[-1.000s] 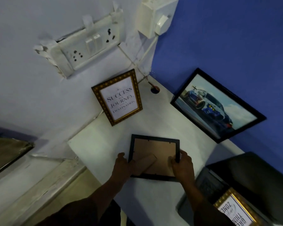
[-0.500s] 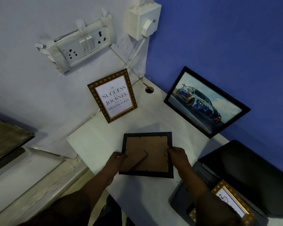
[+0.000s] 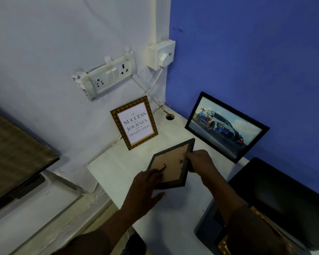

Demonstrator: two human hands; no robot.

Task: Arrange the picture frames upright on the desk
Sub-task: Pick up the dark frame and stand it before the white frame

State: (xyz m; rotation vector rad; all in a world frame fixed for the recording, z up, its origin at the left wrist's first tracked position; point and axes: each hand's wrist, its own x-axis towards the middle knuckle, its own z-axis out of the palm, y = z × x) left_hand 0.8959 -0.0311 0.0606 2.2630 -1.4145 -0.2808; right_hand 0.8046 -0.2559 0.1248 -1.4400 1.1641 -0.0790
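Observation:
A small black frame [image 3: 173, 164] shows its brown cardboard back and is turned cornerwise above the white desk [image 3: 118, 168]. My right hand [image 3: 199, 159] grips its right edge. My left hand [image 3: 145, 184] pinches the fold-out stand on the back, near the lower left. A gold frame [image 3: 134, 122] with a "Success is a journey" print stands upright against the pale wall. A wide black frame [image 3: 226, 126] with a car picture leans on the blue wall. Part of another gold frame [image 3: 223, 244] shows at the bottom right, behind my right sleeve.
A dark open laptop [image 3: 276, 196] fills the desk's right side. A cable hole [image 3: 169, 117] sits at the desk's back corner, with cords running up to a switchboard [image 3: 107, 78] and a plug box [image 3: 161, 54]. A dark-topped surface [image 3: 13, 157] lies to the left.
The black frame has been rotated from square-on to a diamond pose and moved further back. My left hand shifted from the frame's left edge to its stand. The view tilted up.

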